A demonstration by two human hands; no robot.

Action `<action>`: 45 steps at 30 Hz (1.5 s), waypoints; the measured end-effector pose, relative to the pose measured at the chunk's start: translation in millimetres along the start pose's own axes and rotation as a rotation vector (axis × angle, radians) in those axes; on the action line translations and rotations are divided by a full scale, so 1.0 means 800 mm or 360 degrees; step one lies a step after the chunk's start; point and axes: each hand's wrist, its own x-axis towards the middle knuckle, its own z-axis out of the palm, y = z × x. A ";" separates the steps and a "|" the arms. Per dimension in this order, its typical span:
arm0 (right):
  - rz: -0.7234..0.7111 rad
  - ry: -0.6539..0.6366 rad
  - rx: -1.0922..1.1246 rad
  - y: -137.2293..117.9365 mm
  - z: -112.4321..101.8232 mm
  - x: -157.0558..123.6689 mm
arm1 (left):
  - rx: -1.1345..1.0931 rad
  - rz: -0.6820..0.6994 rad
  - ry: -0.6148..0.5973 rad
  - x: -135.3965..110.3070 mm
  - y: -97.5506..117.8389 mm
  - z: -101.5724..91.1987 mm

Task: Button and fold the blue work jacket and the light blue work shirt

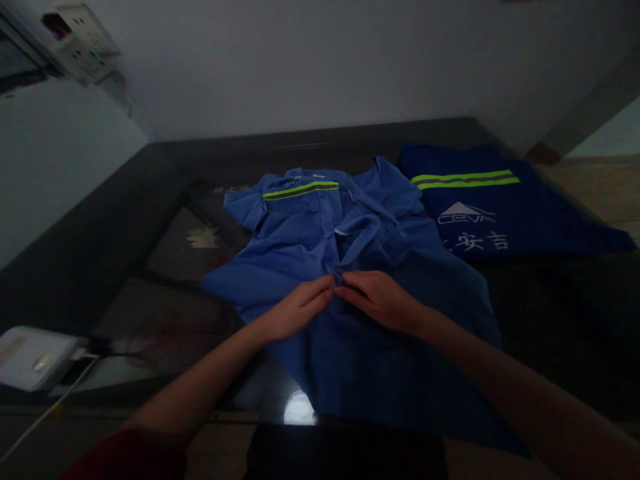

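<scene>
A light-blue work shirt (pixel 280 273) with a yellow-green reflective strip lies spread on the dark glossy table, its lower part hanging over the front edge. At the middle of its front opening, my left hand (pixel 303 303) pinches the cloth between thumb and fingers. Right beside it, my right hand (pixel 377 299) pinches the other side of the same opening. The fingertips nearly meet; whether a button is between them is too dark and small to tell. Higher up, the collar side of the shirt is loosely folded and creased.
A darker blue garment (pixel 470 190) with a reflective strip and white lettering lies folded at the right. A white device (pixel 37 357) with a cable sits at the left front edge. Power sockets (pixel 83 43) are on the wall behind the table (pixel 165 160).
</scene>
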 end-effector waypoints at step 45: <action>-0.0107 0.0218 0.0099 0.012 0.003 -0.001 | -0.0690 -0.0430 -0.0025 0.005 0.003 0.005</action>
